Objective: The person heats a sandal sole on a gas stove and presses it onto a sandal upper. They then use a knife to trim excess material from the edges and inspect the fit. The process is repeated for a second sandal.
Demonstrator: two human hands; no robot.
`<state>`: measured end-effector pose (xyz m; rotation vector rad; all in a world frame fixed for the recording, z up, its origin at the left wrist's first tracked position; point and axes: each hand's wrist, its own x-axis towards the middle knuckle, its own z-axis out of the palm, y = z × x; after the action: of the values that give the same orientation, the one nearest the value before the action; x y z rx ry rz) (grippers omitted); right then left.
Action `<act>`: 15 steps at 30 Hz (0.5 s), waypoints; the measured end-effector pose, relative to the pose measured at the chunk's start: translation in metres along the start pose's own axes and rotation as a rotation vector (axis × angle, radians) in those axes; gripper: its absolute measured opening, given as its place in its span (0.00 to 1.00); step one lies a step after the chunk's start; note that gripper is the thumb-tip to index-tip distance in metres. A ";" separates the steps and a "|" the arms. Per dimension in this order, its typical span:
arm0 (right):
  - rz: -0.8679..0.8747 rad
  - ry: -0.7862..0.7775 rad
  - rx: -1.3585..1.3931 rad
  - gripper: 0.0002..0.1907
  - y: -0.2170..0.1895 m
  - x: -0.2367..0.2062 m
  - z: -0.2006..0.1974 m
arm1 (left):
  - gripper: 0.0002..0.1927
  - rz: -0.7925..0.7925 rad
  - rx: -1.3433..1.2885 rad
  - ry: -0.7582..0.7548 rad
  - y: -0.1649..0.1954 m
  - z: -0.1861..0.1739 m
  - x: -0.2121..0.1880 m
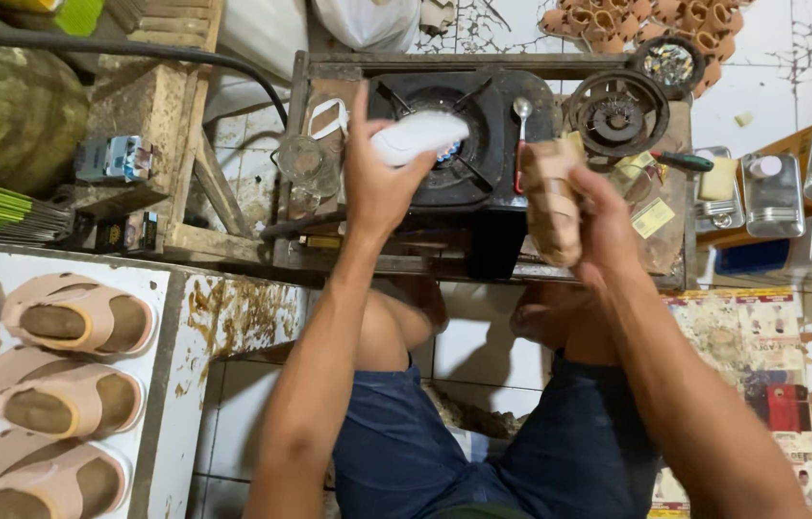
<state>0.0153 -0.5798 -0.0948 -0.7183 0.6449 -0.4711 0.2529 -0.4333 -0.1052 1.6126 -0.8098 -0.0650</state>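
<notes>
The left hand [377, 183] gripped a white shoe sole [418, 135] over the black gas stove [459, 144]. The right hand [608, 226] clasped a tan sandal upper [551, 204] just beside the stove's right edge. A metal spoon [521, 115] lay on the stove. Clear plastic jugs [773, 195] stood at the right, their contents unclear. Finished pink sandals [74, 315] sat on the white tabletop [161, 384] at the left.

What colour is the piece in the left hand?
White, seen in the head view: the sole piece in the left hand.

left hand [377, 187] holding white sole [418, 136] over gas stove [468, 135], right hand [608, 226] gripping tan sandal [552, 204]
</notes>
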 end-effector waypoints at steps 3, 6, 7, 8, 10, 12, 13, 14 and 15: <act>-0.160 -0.052 -0.365 0.22 -0.003 0.047 0.029 | 0.24 -0.356 -0.744 0.108 0.008 -0.012 -0.042; -0.422 0.009 -0.999 0.17 -0.005 0.099 0.079 | 0.22 -0.621 -0.930 0.261 0.011 -0.016 -0.107; -0.452 0.011 -1.114 0.18 -0.003 0.115 0.099 | 0.21 -0.748 -0.999 0.239 0.010 -0.015 -0.126; -0.480 0.016 -1.231 0.19 -0.002 0.129 0.117 | 0.20 -0.831 -0.959 0.150 0.009 -0.013 -0.147; -0.630 -0.013 -1.298 0.20 0.002 0.146 0.148 | 0.21 -1.027 -0.839 0.100 0.005 -0.007 -0.177; -0.796 -0.053 -1.406 0.23 0.007 0.156 0.159 | 0.23 -1.220 -0.676 0.184 -0.006 -0.001 -0.190; -0.879 -0.069 -1.486 0.24 0.008 0.159 0.157 | 0.24 -1.037 -0.512 0.198 -0.012 0.000 -0.191; -0.952 -0.083 -1.569 0.25 0.009 0.158 0.153 | 0.25 -0.864 -0.349 0.207 -0.018 0.002 -0.192; -0.954 -0.117 -1.648 0.25 0.009 0.156 0.145 | 0.26 -0.700 -0.186 0.212 -0.021 0.001 -0.191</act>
<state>0.2270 -0.6018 -0.0757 -2.6564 0.4334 -0.6969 0.1187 -0.3338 -0.2005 1.6222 -0.0473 -0.4459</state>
